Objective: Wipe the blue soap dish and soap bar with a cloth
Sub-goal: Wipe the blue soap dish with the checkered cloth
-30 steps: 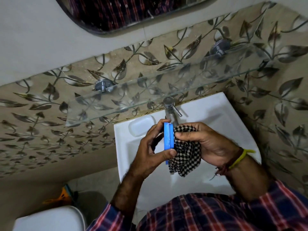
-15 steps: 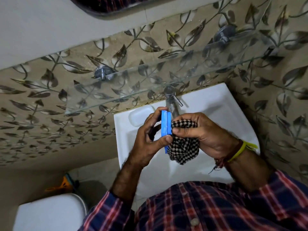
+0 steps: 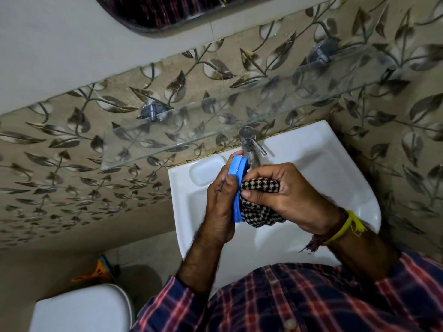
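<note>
Head view, 1 frame. Left hand grasps the blue soap dish, fingers curled round its back, a fingertip showing at its top edge. The dish is held on edge, upright and slightly tilted, above the white sink and just in front of the chrome tap. Cannot tell whether a soap bar sits in the dish.

Right hand grips a bunched black-and-white checked cloth, thumb and fingers pinching it against the dish's right face; loose cloth hangs below the hand. A yellow band circles the right wrist.

A glass shelf spans the leaf-patterned tile wall above the sink. A white toilet lid shows at lower left. Plaid shirt fills the bottom edge.
</note>
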A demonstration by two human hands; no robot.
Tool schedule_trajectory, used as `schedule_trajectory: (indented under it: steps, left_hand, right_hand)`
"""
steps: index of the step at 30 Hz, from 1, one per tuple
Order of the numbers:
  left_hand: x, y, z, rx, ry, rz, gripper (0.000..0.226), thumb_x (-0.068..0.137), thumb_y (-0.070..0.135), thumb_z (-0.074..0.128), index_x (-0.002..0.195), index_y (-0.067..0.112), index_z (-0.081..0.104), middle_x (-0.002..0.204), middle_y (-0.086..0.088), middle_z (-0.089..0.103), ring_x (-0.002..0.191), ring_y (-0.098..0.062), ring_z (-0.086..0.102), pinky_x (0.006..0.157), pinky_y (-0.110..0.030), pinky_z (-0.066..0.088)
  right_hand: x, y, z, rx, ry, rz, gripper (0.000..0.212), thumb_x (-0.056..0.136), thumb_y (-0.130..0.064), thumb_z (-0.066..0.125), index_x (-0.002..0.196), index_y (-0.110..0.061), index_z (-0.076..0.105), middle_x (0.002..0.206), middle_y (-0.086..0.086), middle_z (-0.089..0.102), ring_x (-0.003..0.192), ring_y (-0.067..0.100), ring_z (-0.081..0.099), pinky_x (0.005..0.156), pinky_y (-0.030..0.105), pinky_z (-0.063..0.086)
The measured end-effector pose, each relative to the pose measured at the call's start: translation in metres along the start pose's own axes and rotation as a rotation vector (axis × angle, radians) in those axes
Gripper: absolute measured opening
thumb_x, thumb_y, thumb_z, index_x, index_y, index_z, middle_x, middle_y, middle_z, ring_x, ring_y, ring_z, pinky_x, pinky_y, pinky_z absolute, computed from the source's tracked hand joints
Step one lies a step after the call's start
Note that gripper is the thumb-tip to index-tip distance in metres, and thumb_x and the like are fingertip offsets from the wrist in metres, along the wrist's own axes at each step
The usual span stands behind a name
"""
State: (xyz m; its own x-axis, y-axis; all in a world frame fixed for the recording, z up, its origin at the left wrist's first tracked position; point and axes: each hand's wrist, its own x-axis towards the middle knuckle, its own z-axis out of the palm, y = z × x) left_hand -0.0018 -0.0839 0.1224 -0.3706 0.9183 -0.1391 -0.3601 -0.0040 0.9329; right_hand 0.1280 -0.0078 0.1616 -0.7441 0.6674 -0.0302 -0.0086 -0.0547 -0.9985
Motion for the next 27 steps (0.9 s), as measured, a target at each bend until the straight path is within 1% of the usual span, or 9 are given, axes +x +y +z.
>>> schedule_trajectory:
  steps: [5, 7, 11, 13, 18, 21, 23, 25, 27]
  left_hand:
    - [-0.002, -0.001, 0.013, -0.170, 0.021, -0.122, 0.084, 0.066, 0.076, 0.074, 0.132, 0.026, 0.065, 0.126, -0.013, 0.070, 0.115, -0.031, 0.068, 0.088, -0.049, 0.059]
    - [0.002, 0.001, 0.013, -0.183, 0.031, -0.115, 0.080, 0.061, 0.080, 0.073, 0.123, 0.029, 0.072, 0.119, -0.008, 0.073, 0.110, -0.026, 0.068, 0.095, -0.048, 0.055]
    - [0.008, 0.007, 0.015, -0.181, 0.102, -0.109, 0.095, 0.051, 0.083, 0.076, 0.124, 0.022, 0.071, 0.111, -0.007, 0.072, 0.096, -0.020, 0.070, 0.084, -0.037, 0.059]
    - [0.009, 0.006, 0.014, -0.217, 0.122, -0.140, 0.107, 0.048, 0.082, 0.078, 0.130, 0.013, 0.066, 0.110, -0.010, 0.071, 0.095, -0.021, 0.071, 0.080, -0.036, 0.060]
    - [0.015, 0.005, 0.011, -0.209, 0.127, -0.144, 0.104, 0.045, 0.085, 0.077, 0.120, 0.013, 0.069, 0.095, -0.006, 0.070, 0.080, -0.016, 0.069, 0.071, -0.031, 0.057]
    - [0.016, 0.004, 0.011, -0.254, 0.118, -0.189, 0.100, 0.052, 0.083, 0.076, 0.119, 0.009, 0.067, 0.091, -0.006, 0.074, 0.078, -0.018, 0.071, 0.071, -0.031, 0.060]
    - [0.020, 0.004, 0.006, -0.280, 0.133, -0.187, 0.089, 0.072, 0.080, 0.063, 0.124, 0.008, 0.066, 0.095, -0.007, 0.074, 0.080, -0.018, 0.072, 0.074, -0.032, 0.060]
    - [0.022, 0.007, 0.004, -0.296, 0.166, -0.195, 0.086, 0.083, 0.076, 0.052, 0.129, 0.005, 0.064, 0.100, -0.010, 0.071, 0.081, -0.020, 0.070, 0.077, -0.034, 0.058]
    - [0.022, 0.008, 0.006, -0.331, 0.177, -0.223, 0.082, 0.082, 0.076, 0.052, 0.119, 0.006, 0.072, 0.097, -0.012, 0.071, 0.078, -0.021, 0.071, 0.075, -0.034, 0.059]
  right_hand:
    - [0.004, -0.009, 0.001, -0.125, 0.046, -0.042, 0.012, 0.082, 0.001, 0.074, 0.086, -0.010, 0.074, 0.078, -0.003, 0.074, 0.073, 0.005, 0.069, 0.067, 0.018, 0.055]
    - [0.001, -0.006, 0.007, -0.242, 0.040, -0.063, 0.009, 0.082, -0.002, 0.075, 0.087, -0.010, 0.074, 0.084, 0.002, 0.074, 0.080, 0.011, 0.070, 0.075, 0.028, 0.059]
    - [-0.008, -0.002, 0.015, -0.364, 0.042, -0.023, 0.009, 0.081, -0.006, 0.075, 0.087, -0.013, 0.073, 0.086, -0.002, 0.071, 0.082, 0.013, 0.069, 0.077, 0.042, 0.060]
    - [-0.006, -0.003, 0.016, -0.436, 0.057, -0.047, 0.010, 0.080, -0.009, 0.075, 0.087, -0.017, 0.072, 0.086, -0.005, 0.070, 0.080, 0.013, 0.068, 0.073, 0.040, 0.060]
    - [-0.014, -0.006, 0.018, -0.550, 0.023, -0.040, 0.013, 0.079, -0.013, 0.074, 0.085, -0.024, 0.071, 0.080, -0.017, 0.062, 0.079, 0.009, 0.064, 0.072, 0.031, 0.055]
    - [-0.009, -0.010, 0.018, -0.599, 0.044, -0.086, 0.014, 0.078, -0.011, 0.074, 0.088, -0.022, 0.072, 0.084, -0.015, 0.064, 0.085, 0.012, 0.064, 0.076, 0.034, 0.056]
    - [-0.010, -0.011, 0.020, -0.692, 0.021, -0.155, 0.016, 0.078, -0.011, 0.072, 0.090, -0.023, 0.072, 0.086, -0.014, 0.064, 0.089, 0.015, 0.062, 0.079, 0.038, 0.055]
    - [-0.018, -0.011, 0.021, -0.827, 0.000, -0.252, 0.021, 0.076, -0.009, 0.069, 0.092, -0.023, 0.071, 0.087, -0.010, 0.066, 0.089, 0.020, 0.060, 0.075, 0.039, 0.053]
    - [-0.023, -0.010, 0.018, -0.982, -0.019, -0.323, 0.029, 0.070, -0.006, 0.068, 0.093, -0.022, 0.072, 0.089, -0.007, 0.067, 0.085, 0.024, 0.058, 0.070, 0.036, 0.052]
